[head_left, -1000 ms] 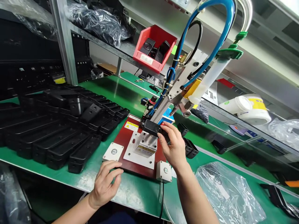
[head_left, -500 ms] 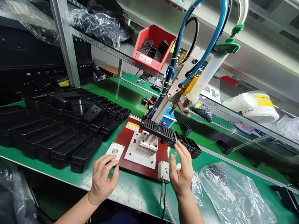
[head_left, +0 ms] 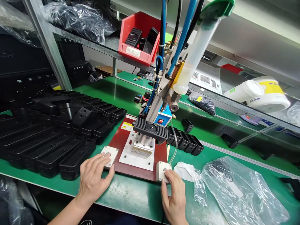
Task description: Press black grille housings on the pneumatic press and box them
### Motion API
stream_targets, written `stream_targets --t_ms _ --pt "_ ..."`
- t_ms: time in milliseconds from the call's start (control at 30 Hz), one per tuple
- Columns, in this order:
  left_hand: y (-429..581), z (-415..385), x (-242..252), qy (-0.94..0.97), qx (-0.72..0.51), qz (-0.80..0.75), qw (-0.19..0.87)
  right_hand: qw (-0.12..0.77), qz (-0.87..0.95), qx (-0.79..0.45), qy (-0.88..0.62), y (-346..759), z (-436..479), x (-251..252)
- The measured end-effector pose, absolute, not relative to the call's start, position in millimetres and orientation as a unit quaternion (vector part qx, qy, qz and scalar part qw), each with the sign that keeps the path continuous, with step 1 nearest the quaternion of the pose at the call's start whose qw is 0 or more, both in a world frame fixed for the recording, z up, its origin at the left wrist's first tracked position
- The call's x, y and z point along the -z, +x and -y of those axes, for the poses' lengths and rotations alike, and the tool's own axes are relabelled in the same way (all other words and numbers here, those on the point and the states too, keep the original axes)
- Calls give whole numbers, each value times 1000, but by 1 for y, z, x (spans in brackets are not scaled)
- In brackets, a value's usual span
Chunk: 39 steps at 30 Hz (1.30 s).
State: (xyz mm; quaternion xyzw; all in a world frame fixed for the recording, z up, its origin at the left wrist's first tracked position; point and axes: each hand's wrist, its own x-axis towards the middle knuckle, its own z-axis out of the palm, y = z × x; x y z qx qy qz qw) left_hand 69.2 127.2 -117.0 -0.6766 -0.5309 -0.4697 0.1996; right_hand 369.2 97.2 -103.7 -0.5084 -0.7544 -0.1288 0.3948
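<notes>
A black ribbed plastic part (head_left: 150, 129) with a round centre sits on a metal fixture block (head_left: 142, 147), under the dispensing head (head_left: 173, 104). The block stands on a white plate (head_left: 127, 159) fixed to a red base board (head_left: 159, 159). My left hand (head_left: 93, 178) rests its fingertips on a white push-button box (head_left: 109, 156) at the board's left corner. My right hand (head_left: 173, 197) has its fingers on the matching box (head_left: 162, 171) at the right corner. Neither hand holds anything, and my fingers hide both buttons.
Several rows of black plastic parts (head_left: 58, 147) fill the bench on the left, and a shorter row (head_left: 185, 142) stands behind the board. A clear plastic bag (head_left: 239, 190) lies on the right. A syringe (head_left: 194, 50) hangs above, and a red bin (head_left: 138, 39) sits on the shelf.
My right hand has let go of the black part, which stays on the fixture. Both hands have moved onto the button boxes. The view has shifted slightly.
</notes>
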Motion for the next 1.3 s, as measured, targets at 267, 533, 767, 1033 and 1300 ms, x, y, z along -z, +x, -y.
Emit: stream_targets --t_ms 267,533,767,1033,1300 --pt "69 -135 122 -674 485 521 197 438 739 21 -512 378 -100 104" --pt "71 -140 128 -676 500 520 149 579 380 -174 -700 456 -130 132" --pt "71 -140 126 -680 503 512 149 475 449 -182 -735 459 -135 149" --pt "71 -140 124 -683 503 507 154 392 502 -139 -758 456 -137 146" --pt "71 -141 124 -682 503 509 151 367 509 -127 -769 454 -138 143"
